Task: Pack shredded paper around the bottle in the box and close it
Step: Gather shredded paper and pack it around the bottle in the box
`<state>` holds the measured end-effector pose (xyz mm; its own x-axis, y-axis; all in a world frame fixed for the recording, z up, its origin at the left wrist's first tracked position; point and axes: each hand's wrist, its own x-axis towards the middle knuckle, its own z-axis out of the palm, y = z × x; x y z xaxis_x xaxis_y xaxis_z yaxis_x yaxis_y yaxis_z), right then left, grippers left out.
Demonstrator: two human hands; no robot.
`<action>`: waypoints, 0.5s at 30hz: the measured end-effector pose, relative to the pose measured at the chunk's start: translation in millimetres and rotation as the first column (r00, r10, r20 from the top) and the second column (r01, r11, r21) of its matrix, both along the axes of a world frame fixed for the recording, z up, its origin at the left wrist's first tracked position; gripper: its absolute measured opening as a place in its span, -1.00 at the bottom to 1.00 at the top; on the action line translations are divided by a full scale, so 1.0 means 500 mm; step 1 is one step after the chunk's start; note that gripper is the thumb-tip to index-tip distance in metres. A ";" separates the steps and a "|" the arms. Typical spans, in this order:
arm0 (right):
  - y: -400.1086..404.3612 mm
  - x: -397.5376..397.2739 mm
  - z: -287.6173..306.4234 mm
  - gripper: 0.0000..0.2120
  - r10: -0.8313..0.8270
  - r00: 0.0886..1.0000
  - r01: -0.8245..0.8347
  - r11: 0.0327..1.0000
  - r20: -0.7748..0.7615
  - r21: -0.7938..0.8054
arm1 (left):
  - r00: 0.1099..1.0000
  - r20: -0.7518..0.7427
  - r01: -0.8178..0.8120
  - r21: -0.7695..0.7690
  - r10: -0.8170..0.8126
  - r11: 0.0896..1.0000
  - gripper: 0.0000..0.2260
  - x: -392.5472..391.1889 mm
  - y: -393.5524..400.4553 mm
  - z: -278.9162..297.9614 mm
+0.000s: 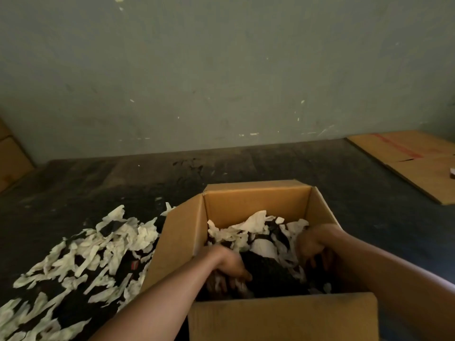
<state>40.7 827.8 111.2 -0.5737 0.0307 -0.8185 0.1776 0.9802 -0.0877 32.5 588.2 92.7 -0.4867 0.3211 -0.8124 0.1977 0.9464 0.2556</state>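
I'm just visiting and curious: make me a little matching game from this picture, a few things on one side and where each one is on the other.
Things:
1. box
2. loose paper pile
3. flat cardboard
4. hands

Places:
A. floor, far right by the wall
B. inside the box, among paper
C. floor, left of the box
D. centre, flaps open

Pairs: 1-D, 2-C, 3-A, 4-B

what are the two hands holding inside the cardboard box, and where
The left hand grips a clump of white shredded paper low in the open brown cardboard box. The right hand is curled down into the shreds; its hold cannot be told.
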 end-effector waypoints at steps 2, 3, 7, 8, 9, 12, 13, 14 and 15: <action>0.001 -0.022 0.008 -0.70 -0.040 0.958 0.032 0.999 -0.284 -0.033 | 0.977 -0.201 -0.063 0.073 0.077 0.995 -0.65 -0.012 -0.002 0.014; -0.004 -0.030 0.006 -0.65 -0.070 0.902 0.040 0.996 -0.425 -0.079 | 0.937 -0.330 -0.083 0.110 0.115 0.990 -0.63 -0.021 -0.003 0.015; -0.044 0.001 -0.015 -0.41 -0.026 0.979 -0.037 0.953 -0.200 -0.302 | 0.965 -0.234 -0.093 0.125 0.120 0.988 -0.31 -0.020 -0.010 0.007; -0.056 0.017 -0.026 -0.44 0.078 0.996 -0.087 0.963 -0.048 -0.255 | 0.991 -0.120 -0.049 0.092 0.060 0.995 -0.36 -0.011 -0.008 -0.003; -0.065 0.029 -0.038 -0.50 0.186 0.980 -0.169 0.967 0.074 -0.191 | 1.000 -0.018 -0.019 0.071 0.020 0.997 -0.43 0.000 -0.006 -0.012; -0.055 0.024 -0.042 -0.67 0.390 0.904 -0.409 0.909 0.174 0.085 | 0.997 0.073 0.010 0.023 -0.011 1.000 -0.53 0.020 -0.003 -0.024; -0.046 0.011 -0.031 -0.69 0.408 0.904 -0.423 0.895 0.126 0.141 | 0.998 0.065 0.007 0.018 -0.008 1.000 -0.54 0.015 -0.004 -0.023; -0.036 -0.007 -0.019 -0.70 0.391 0.920 -0.392 0.908 0.035 0.146 | 0.998 0.068 -0.021 0.034 0.018 0.999 -0.56 0.006 -0.006 -0.020; -0.026 -0.028 -0.007 -0.70 0.331 0.938 -0.321 0.941 -0.099 0.105 | 0.996 0.060 -0.068 0.062 0.064 0.996 -0.59 -0.004 -0.009 -0.016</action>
